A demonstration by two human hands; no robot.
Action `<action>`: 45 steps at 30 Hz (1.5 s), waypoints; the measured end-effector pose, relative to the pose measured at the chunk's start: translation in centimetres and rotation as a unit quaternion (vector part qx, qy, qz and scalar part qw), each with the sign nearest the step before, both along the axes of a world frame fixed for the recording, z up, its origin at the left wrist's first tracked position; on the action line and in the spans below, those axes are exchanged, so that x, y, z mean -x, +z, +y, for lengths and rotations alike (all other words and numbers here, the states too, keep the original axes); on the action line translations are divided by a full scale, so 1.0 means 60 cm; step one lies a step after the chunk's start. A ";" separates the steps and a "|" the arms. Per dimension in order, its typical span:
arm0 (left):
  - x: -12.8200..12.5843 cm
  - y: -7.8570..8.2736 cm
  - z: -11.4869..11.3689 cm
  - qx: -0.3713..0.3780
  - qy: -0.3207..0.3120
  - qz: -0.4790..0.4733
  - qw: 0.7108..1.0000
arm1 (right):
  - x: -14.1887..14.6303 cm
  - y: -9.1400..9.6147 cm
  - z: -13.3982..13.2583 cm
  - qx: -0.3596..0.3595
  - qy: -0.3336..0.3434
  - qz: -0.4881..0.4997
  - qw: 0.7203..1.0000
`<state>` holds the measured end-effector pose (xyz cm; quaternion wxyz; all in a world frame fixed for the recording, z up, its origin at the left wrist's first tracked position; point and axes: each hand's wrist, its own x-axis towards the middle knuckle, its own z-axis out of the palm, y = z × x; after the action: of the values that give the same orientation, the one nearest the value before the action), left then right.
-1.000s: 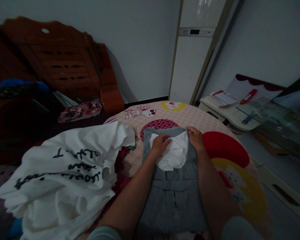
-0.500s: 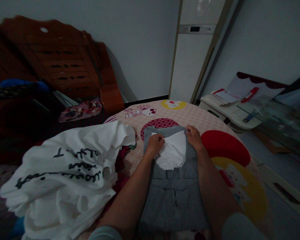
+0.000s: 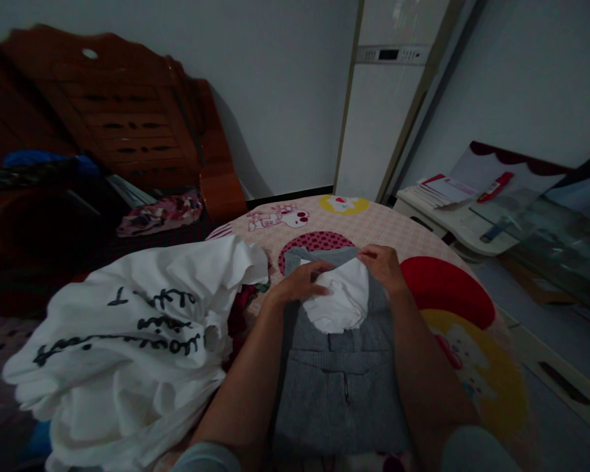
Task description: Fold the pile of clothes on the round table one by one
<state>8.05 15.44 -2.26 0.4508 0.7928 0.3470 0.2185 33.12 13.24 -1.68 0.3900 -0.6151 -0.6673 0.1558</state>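
Note:
A grey knitted garment (image 3: 341,406) with a short zipper lies on the round table in front of me. On its upper part rests a bunched white cloth (image 3: 341,301). My left hand (image 3: 302,282) is at the cloth's left side, thumb and fingers apart, nothing visibly gripped. My right hand (image 3: 381,265) is closed in a pinch at the cloth's upper right corner, by the grey garment's top edge. Whether the pinch takes in the grey layer too is hidden by the fingers. To the left lies a heaped white garment (image 3: 128,354) with black lettering.
A patterned tablecloth (image 3: 373,226) covers the table. Dark red fabric (image 3: 240,311) shows beneath the heaped garment. A carved wooden seat (image 3: 122,124) stands behind left, a tall white cabinet unit (image 3: 383,124) at the back. Papers (image 3: 445,190) lie on a side stand at right.
My left hand has loosened its pinch on the white cloth and moved slightly left, fingers spread. My right hand has shifted a little left along the top edge.

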 end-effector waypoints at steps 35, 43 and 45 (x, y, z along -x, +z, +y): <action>0.046 0.117 -0.135 -0.096 0.009 0.077 0.992 | 0.055 0.068 -0.097 0.103 0.094 -0.265 0.954; 0.104 0.036 -0.221 -0.072 -0.026 0.179 0.981 | -0.020 0.012 -0.293 0.079 0.101 -0.218 0.967; 0.104 0.033 -0.228 -0.076 -0.014 0.204 0.976 | -0.025 -0.003 -0.319 0.080 0.089 -0.215 0.969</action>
<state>1.81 1.76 -0.30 0.3124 0.8574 0.4027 0.0717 34.62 -5.89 -1.87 0.1714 -0.6015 -0.7729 0.1068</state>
